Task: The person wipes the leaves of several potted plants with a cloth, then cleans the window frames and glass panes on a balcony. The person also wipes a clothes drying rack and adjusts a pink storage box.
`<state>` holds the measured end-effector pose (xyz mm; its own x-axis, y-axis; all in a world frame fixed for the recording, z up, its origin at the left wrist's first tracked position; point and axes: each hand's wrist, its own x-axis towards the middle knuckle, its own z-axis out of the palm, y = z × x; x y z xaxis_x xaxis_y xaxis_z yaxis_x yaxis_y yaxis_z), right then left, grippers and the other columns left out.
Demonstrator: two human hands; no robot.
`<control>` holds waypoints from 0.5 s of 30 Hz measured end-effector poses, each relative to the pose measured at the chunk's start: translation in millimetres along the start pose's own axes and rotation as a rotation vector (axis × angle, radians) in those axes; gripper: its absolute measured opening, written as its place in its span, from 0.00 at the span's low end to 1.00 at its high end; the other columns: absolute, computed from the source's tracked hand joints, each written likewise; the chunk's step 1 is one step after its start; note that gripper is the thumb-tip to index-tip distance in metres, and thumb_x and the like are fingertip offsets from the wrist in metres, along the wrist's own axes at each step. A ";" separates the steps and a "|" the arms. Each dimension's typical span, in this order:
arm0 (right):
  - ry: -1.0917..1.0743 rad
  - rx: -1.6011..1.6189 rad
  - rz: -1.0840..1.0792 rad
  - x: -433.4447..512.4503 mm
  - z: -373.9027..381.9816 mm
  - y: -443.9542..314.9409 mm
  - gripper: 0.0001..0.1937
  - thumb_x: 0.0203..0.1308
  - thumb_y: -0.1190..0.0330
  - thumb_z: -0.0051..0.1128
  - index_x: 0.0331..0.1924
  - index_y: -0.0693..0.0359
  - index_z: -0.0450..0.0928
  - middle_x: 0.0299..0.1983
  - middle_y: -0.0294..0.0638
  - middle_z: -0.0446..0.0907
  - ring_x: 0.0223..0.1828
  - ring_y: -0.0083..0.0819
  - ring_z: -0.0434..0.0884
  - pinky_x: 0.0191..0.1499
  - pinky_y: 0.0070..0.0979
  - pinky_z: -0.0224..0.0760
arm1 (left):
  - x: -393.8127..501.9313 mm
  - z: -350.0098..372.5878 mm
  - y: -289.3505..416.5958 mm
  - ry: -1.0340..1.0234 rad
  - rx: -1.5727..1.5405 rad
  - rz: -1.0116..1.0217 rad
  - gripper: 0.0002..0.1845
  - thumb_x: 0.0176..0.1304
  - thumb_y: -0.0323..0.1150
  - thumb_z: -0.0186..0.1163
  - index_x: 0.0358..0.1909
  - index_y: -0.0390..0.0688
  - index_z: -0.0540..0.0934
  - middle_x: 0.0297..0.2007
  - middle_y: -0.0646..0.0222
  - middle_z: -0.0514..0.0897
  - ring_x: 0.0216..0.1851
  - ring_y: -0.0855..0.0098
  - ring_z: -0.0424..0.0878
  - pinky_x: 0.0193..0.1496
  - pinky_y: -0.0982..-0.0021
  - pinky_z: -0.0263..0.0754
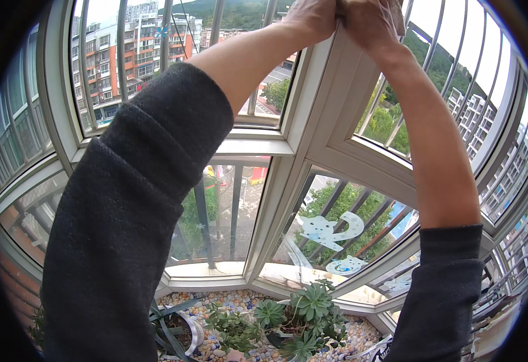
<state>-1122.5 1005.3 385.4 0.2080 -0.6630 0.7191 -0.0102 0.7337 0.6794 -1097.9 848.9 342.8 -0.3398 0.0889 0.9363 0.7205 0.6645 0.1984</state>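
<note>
Both arms reach up to a white window post (311,90) where two window panels meet at an angle. My left hand (314,18) is at the post's left side, with its fingers cut off by the top edge of the view. Close beside it, my right hand (369,22) lies against the upper window frame. A brownish edge, perhaps cloth, shows along the right hand's outer side; I cannot tell what it is. The fingers' grip is hidden on both hands. Dark sleeves are pushed up on both forearms.
Below, potted succulents (311,301) and a long-leaved plant in a white pot (196,337) stand on a pebble-patterned ledge (246,296). White cat stickers (320,228) are on the lower right pane. Metal bars (164,36) run outside the glass; a rack stands at right.
</note>
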 end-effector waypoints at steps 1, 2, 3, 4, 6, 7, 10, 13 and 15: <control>-0.031 0.184 0.096 13.4 -2.7 -46.0 0.19 0.67 0.71 0.52 0.59 0.66 0.82 0.71 0.58 0.74 0.76 0.55 0.68 0.73 0.45 0.68 | -8.6 2.0 -46.6 0.275 -0.208 0.205 0.15 0.72 0.26 0.48 0.57 0.37 0.75 0.53 0.39 0.82 0.59 0.42 0.79 0.60 0.46 0.74; -0.060 0.183 0.122 5.2 -10.0 -65.5 0.19 0.67 0.70 0.53 0.60 0.66 0.82 0.71 0.59 0.73 0.77 0.56 0.67 0.74 0.43 0.67 | -27.6 5.7 -57.6 0.176 -0.148 0.118 0.21 0.70 0.24 0.49 0.64 0.37 0.74 0.62 0.37 0.78 0.66 0.42 0.76 0.67 0.49 0.72; -0.097 0.175 0.154 -7.9 -17.8 -81.9 0.20 0.67 0.69 0.54 0.60 0.65 0.82 0.72 0.59 0.72 0.78 0.56 0.66 0.75 0.42 0.66 | -50.5 14.3 -56.1 0.206 -0.084 0.103 0.22 0.65 0.25 0.61 0.61 0.38 0.74 0.58 0.47 0.83 0.61 0.43 0.79 0.63 0.50 0.76; -0.084 0.160 0.158 -21.4 -24.6 -99.8 0.17 0.64 0.71 0.58 0.56 0.60 0.83 0.70 0.51 0.75 0.76 0.51 0.68 0.74 0.46 0.65 | -69.8 17.8 -68.4 0.220 -0.124 0.184 0.23 0.64 0.26 0.60 0.63 0.40 0.73 0.58 0.46 0.83 0.62 0.42 0.78 0.65 0.50 0.75; -0.111 0.185 0.184 -58.0 -43.1 -122.5 0.16 0.60 0.73 0.62 0.53 0.55 0.85 0.70 0.44 0.77 0.76 0.47 0.68 0.74 0.53 0.61 | -119.0 23.6 -56.9 0.148 -0.227 0.156 0.28 0.64 0.22 0.60 0.67 0.38 0.71 0.63 0.44 0.80 0.67 0.43 0.76 0.70 0.52 0.72; -0.136 0.262 0.211 -73.3 -53.6 -141.7 0.17 0.60 0.73 0.61 0.53 0.56 0.85 0.71 0.45 0.76 0.77 0.48 0.67 0.76 0.55 0.59 | -144.5 24.0 -58.2 0.053 -0.253 0.061 0.31 0.63 0.19 0.58 0.71 0.38 0.70 0.67 0.43 0.77 0.72 0.45 0.73 0.75 0.54 0.68; -0.232 0.373 0.229 -132.9 -77.5 -198.4 0.18 0.60 0.72 0.56 0.55 0.63 0.83 0.73 0.47 0.73 0.78 0.49 0.64 0.81 0.61 0.49 | -230.1 39.2 -63.0 0.030 -0.178 0.088 0.34 0.63 0.17 0.55 0.74 0.34 0.66 0.73 0.43 0.71 0.78 0.48 0.65 0.81 0.55 0.60; -0.347 0.426 0.203 -173.9 -101.1 -231.1 0.23 0.61 0.74 0.56 0.61 0.64 0.81 0.73 0.44 0.73 0.80 0.46 0.63 0.80 0.60 0.51 | -286.4 42.0 -60.9 -0.062 -0.117 0.062 0.31 0.68 0.20 0.53 0.74 0.33 0.66 0.73 0.43 0.71 0.78 0.48 0.65 0.81 0.54 0.61; -0.357 0.422 0.189 -178.8 -103.2 -237.0 0.23 0.61 0.74 0.57 0.62 0.64 0.81 0.73 0.44 0.73 0.80 0.46 0.62 0.80 0.59 0.52 | -294.3 40.4 -61.5 -0.114 -0.067 0.030 0.33 0.66 0.19 0.55 0.74 0.32 0.66 0.74 0.43 0.70 0.78 0.47 0.65 0.81 0.54 0.61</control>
<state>-1056.4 965.3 80.8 -0.1774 -0.5890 0.7884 -0.4195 0.7699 0.4808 -1066.6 811.8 43.4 -0.3813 0.1938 0.9039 0.7689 0.6093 0.1937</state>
